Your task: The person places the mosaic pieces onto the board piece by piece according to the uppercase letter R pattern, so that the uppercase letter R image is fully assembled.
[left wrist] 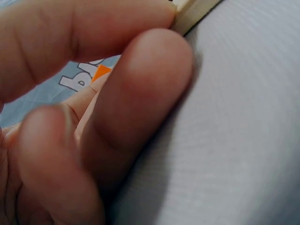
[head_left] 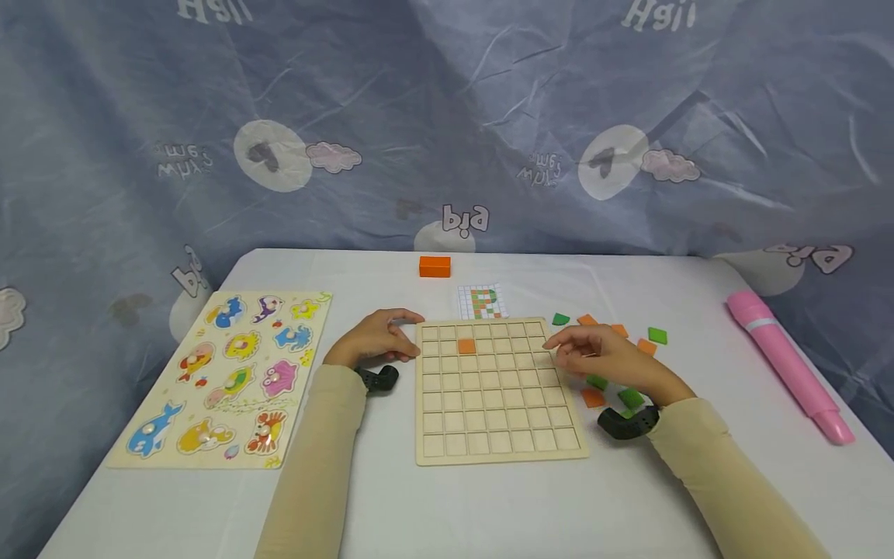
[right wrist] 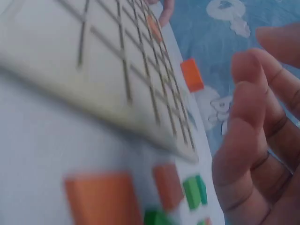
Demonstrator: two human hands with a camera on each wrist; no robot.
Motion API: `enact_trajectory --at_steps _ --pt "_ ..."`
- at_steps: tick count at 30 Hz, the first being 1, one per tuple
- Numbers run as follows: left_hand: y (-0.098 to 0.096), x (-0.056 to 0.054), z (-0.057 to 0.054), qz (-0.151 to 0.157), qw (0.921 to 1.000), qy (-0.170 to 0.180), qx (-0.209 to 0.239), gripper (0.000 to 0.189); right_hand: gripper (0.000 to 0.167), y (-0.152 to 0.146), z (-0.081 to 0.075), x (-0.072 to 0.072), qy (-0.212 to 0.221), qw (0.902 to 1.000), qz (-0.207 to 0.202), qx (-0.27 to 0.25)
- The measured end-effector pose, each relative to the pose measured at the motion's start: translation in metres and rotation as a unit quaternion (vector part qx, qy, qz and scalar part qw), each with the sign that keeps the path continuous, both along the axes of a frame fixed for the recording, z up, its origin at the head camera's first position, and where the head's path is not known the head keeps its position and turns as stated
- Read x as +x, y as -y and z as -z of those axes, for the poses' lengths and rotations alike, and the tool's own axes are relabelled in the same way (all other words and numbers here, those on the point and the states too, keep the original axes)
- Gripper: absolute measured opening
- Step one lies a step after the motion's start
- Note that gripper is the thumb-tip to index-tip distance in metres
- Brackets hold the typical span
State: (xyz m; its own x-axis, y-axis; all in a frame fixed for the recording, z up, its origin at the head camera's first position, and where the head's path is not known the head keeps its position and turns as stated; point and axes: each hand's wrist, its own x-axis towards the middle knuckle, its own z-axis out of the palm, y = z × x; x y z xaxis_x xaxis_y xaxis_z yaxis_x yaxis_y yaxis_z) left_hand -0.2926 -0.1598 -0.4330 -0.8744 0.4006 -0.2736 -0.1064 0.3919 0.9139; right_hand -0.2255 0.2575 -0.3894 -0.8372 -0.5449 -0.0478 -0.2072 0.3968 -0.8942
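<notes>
A square wooden grid board (head_left: 497,400) lies flat on the white table, and one orange square tile (head_left: 466,346) sits in a cell near its top. My left hand (head_left: 373,338) rests beside the board's upper left edge, and a fingertip touches that edge in the left wrist view. Over the board's upper right edge hovers my right hand (head_left: 606,355), fingers loosely bent. No tile shows between the right fingers (right wrist: 236,150) in the right wrist view. Loose orange and green tiles, among them a green tile (head_left: 631,399) and an orange tile (head_left: 593,398), lie right of the board, partly under this hand.
Behind the board are a pattern card (head_left: 483,302) with coloured squares and an orange block (head_left: 434,267). A sea-animal peg puzzle (head_left: 230,380) occupies the left side. At the right lies a pink cylinder (head_left: 789,365). A blue printed cloth (head_left: 391,116) hangs behind the table.
</notes>
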Motion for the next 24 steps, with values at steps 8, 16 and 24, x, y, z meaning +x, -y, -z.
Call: enact_trajectory --at_steps 8,16,24 --pt "0.001 0.001 0.0 0.002 1.0 -0.003 0.003 0.069 0.023 -0.05 0.013 0.019 -0.032 0.9993 0.02 -0.005" --pt "0.001 0.002 -0.001 0.005 0.9999 -0.006 0.014 0.07 0.025 -0.091 0.022 0.031 -0.058 0.9971 0.04 -0.027" --pt "0.001 0.003 -0.003 -0.002 1.0 -0.006 0.003 0.069 0.025 -0.101 0.027 0.035 -0.05 0.9967 0.062 -0.018"
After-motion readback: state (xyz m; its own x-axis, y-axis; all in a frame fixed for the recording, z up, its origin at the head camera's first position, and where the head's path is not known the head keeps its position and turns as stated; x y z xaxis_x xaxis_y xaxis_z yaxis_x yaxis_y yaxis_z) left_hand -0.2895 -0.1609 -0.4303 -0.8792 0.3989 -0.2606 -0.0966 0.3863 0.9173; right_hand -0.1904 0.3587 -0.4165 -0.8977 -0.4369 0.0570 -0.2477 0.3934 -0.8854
